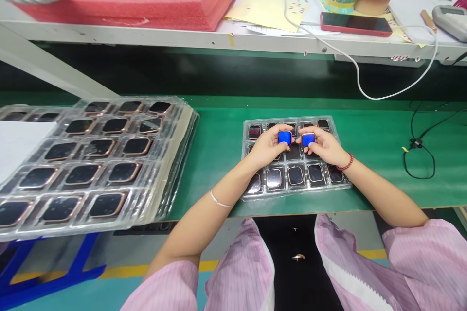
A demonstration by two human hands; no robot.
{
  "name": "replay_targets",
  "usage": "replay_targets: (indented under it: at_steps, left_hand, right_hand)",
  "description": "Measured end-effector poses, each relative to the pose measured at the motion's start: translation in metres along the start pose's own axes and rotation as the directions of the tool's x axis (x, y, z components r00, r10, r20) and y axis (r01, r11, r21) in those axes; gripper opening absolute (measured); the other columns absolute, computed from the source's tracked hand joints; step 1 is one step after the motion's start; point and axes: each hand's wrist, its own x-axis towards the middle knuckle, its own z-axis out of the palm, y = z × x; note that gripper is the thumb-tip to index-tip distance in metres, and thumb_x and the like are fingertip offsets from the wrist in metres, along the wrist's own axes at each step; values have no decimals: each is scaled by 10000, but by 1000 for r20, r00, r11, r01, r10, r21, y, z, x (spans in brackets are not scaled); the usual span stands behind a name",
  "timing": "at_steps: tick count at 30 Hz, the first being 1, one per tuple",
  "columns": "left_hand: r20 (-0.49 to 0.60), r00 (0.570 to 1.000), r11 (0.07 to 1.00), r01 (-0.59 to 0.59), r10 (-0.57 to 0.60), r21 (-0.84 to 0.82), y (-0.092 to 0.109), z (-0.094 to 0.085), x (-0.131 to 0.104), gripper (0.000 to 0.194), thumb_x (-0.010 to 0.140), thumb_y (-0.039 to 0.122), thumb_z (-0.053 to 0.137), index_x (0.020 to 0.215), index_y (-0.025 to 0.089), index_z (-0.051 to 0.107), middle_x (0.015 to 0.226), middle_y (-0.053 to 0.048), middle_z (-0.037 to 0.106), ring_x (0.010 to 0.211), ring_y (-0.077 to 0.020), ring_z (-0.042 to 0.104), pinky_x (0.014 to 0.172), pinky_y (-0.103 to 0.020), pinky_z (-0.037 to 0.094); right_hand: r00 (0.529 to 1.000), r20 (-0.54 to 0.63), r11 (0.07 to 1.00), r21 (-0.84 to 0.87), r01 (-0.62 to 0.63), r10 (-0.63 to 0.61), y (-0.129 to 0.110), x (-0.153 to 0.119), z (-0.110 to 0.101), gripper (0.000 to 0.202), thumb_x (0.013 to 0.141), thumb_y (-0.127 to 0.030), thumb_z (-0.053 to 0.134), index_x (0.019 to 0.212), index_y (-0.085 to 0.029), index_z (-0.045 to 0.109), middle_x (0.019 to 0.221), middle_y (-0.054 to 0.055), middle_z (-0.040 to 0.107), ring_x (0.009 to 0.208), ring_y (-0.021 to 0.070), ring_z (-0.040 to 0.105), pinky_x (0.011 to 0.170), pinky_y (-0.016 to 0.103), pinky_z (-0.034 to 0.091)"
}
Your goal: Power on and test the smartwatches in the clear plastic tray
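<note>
My left hand (270, 145) grips a smartwatch body (284, 138) between thumb and fingers, its square screen lit blue. A second smartwatch body (308, 140), also showing a blue screen, is pinched in my right hand (325, 146). Both are held side by side with a small gap, screens facing up toward me. Beneath my hands lies a clear plastic tray (266, 195) with rows of dark-screened watch bodies, such as the one in the front row (295, 175). My hands and the two held watches cover part of the tray's middle row.
Stacked clear trays of watch bodies (83, 174) rise at the left, a white sheet (22, 146) on them. On the shelf above are a pink foam tray (219, 5), papers, a phone (355, 24) and a tumbler. A white cable (359, 77) hangs down; a black cable (419, 175) lies right.
</note>
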Motion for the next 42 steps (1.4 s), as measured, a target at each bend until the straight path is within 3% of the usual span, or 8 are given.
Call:
replay_targets:
  at_steps: [4, 14, 27, 35, 42]
  left_hand:
    - [-4, 1000, 999, 5, -4, 47, 2, 0, 0, 513, 694, 100, 691, 1198, 157, 612, 962, -53, 714, 901, -176, 693, 850, -327, 554]
    - [-5, 1000, 999, 10, -10, 34, 1, 0, 0, 433, 738, 123, 696, 1164, 153, 627, 922, -44, 724, 776, -146, 678, 795, -312, 561]
    - [29, 999, 1000, 18, -19, 24, 5, 1, -1, 307, 800, 343, 760, 996, 144, 631, 816, -45, 702, 698, -153, 667, 640, -283, 552]
    - [30, 999, 998, 42, -43, 47, 11, 2, -3, 360, 845, 484, 720, 937, 143, 648, 781, -41, 702, 583, -112, 624, 538, -233, 489]
    - [-5, 996, 996, 84, -83, 39, 5, -1, -2, 332, 895, 452, 665, 1008, 140, 672, 849, -77, 749, 607, -121, 680, 481, -184, 409]
  right_hand:
    - [1000, -9, 1000, 3, 14, -14, 0, 0, 0, 445, 833, -121, 582, 1271, -195, 561, 1141, 91, 734, 769, 133, 719, 704, 293, 625]
    - [1000, -6, 1000, 15, 7, -7, -2, -1, 0, 416, 826, -130, 589, 1237, -195, 591, 1101, 81, 744, 756, 137, 714, 686, 291, 619]
    - [1000, -7, 1000, 23, -14, 14, -4, -1, 0, 253, 935, -274, 596, 1161, -174, 652, 990, 73, 759, 689, 128, 693, 651, 280, 618]
    - [998, -29, 996, 65, -60, 62, -8, -2, 0, 228, 936, -369, 638, 1022, -164, 689, 862, 61, 766, 650, 117, 671, 592, 239, 602]
    - [998, -40, 996, 78, -41, 44, -11, -1, 3, 182, 895, -331, 676, 966, -165, 688, 799, 45, 751, 640, 112, 654, 536, 203, 563]
